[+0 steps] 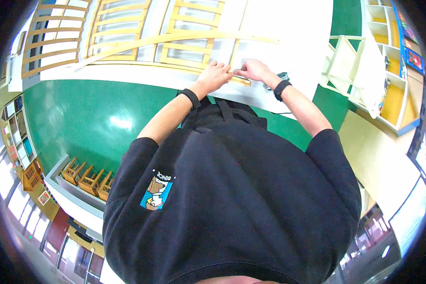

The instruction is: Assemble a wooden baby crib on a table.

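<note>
Left hand [216,75] and right hand [253,69] both pinched on small wooden piece [240,78] at near edge of white bench [293,52]. Ladder-like wooden frames [184,33] laid out beyond, long slat [175,40] loose across them; assembly judged only partly done.

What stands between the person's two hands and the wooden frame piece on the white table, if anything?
Nothing visible does. The left hand and the right hand both rest directly on the wooden frame piece at the near edge of the white table. A dark object lies beside the right wrist, not between.
</note>
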Motion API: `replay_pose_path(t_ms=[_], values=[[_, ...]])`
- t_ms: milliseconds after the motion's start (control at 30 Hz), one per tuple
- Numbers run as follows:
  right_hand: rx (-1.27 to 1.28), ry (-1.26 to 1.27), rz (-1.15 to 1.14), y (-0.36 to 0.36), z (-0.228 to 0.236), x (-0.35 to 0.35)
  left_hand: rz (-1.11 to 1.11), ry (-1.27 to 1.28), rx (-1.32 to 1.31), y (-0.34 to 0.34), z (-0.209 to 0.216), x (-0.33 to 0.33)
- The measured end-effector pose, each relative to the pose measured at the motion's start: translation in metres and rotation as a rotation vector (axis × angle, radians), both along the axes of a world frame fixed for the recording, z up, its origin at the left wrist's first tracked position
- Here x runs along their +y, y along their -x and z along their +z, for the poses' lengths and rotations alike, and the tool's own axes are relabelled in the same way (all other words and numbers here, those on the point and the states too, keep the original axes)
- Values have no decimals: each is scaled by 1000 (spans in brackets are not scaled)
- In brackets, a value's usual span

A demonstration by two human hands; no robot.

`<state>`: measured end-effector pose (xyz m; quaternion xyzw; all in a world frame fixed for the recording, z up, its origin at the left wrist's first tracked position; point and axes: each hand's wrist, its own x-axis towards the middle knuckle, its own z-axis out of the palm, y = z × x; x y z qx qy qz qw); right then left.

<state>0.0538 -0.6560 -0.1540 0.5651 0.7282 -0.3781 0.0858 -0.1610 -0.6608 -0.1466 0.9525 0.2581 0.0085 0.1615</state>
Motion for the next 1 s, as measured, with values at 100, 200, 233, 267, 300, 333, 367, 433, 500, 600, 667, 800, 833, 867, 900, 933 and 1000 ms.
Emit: replay_pose_path(t_ms=[100, 200, 233, 267, 300, 333, 367, 433, 500, 600, 667, 800, 833, 867, 900, 933, 1000], values=[[-25, 26, 35, 3, -8, 2, -1, 8, -1, 1, -1, 0], [-9, 16, 55, 5, -20, 8, -12, 5, -32, 1, 0, 1], [-22, 41, 134, 4, -24, 11, -19, -7, -41, 0, 1, 1], [-34, 66, 215, 4, -24, 13, -21, -7, -39, 0, 3, 1], [-31, 66, 212, 3, -24, 14, -28, -21, -35, 1, 5, 0], [-14, 133, 112, 1, -23, 16, -35, -34, -31, 1, 6, 0], [3, 201, 15, 0, -18, 19, -34, -33, -28, 1, 6, -1], [-1, 255, 30, -2, -9, 22, -54, -33, -9, 4, 6, -2], [-3, 312, 41, 0, -6, 16, -61, -24, -29, 7, 4, -2], [-58, 273, 144, 6, -10, 9, -64, -17, -32, 6, 5, -4], [-34, 279, 188, 7, -15, 9, -61, -17, -13, 6, 4, -4], [-53, -113, 8, -17, -13, 8, -79, -24, -17, 6, -5, -2], [-51, -111, 5, -23, -7, 5, -76, -33, -25, 8, -8, -3], [-72, -155, -87, -25, 3, 2, -77, -30, -24, 11, -9, -5], [-93, -202, -177, -26, 13, -3, -61, -12, -17, 12, -10, -6], [17, -206, -261, -22, 22, -14, -44, 6, -9, 12, -11, -6], [159, -164, -260, -26, 22, -42, -38, 12, -22, 9, -9, -5]])
